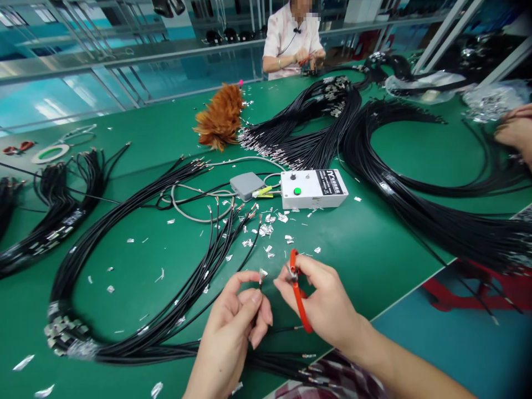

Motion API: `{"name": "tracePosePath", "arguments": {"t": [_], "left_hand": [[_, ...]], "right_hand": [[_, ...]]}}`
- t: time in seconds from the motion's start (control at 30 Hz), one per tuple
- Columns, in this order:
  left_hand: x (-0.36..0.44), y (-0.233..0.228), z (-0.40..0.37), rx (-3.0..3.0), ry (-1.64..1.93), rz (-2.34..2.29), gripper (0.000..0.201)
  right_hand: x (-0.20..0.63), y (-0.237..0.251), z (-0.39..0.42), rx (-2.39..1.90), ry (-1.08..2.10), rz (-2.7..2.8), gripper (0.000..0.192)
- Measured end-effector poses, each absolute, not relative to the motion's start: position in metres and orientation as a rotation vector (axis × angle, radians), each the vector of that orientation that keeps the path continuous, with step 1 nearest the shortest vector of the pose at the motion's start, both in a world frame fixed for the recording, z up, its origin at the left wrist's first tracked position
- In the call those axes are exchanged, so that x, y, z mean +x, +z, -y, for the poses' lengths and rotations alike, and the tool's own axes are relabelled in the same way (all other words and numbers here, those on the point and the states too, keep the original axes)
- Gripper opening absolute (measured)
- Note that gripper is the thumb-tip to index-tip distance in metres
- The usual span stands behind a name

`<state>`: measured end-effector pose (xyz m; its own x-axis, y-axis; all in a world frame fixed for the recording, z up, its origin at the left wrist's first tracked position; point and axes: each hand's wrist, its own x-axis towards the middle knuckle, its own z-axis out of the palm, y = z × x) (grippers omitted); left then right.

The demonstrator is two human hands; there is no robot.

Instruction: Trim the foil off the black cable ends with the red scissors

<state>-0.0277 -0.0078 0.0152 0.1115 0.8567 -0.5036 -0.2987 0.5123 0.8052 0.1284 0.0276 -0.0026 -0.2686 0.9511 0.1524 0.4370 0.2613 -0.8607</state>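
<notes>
Green matting covers the tabletop point(374, 244), which fills most of the frame, with pale blue flooring and metal racking seen beyond it along the top. At the lower centre, the left hand point(236, 321) is closed in a pinch on a thin black cable point(258, 293), whose foil-wrapped tip is held upright between the two hands, presumably so that it can be reached by the tool. The right hand point(324, 299) is closed around red-handled pliers point(298, 293), their small jaws brought just beside the cable tip (whether they touch it cannot be told). Scraps of silver foil point(270, 227) are scattered above the hands, likely trimmed from cable ends. A large looped bundle of black cables point(137, 266) is laid at the left, its stripped ends fanned toward the centre within easy reach. A white control box point(313, 188) with a green button and a grey pedal-like unit point(246, 185) are set at the centre. A brown feather duster point(220, 119) is left above them. More cable coils point(415, 183) are spread at the right. At the top, a seated person point(293, 39) is bent over similar work, and another person's hand point(517, 130) is seen at the right edge.
</notes>
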Motion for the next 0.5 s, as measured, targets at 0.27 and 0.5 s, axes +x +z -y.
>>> {"name": "tracePosePath", "arguments": {"t": [0.27, 0.5], "left_hand": [[-0.030, 0.026, 0.013, 0.533, 0.960, -1.179, 0.029], [-0.029, 0.022, 0.015, 0.591, 0.953, -1.181, 0.027]], "right_hand": [[0.144, -0.009, -0.037, -1.282, 0.343, 2.274, 0.030], [0.140, -0.007, -0.037, -1.219, 0.129, 2.308, 0.032]]}}
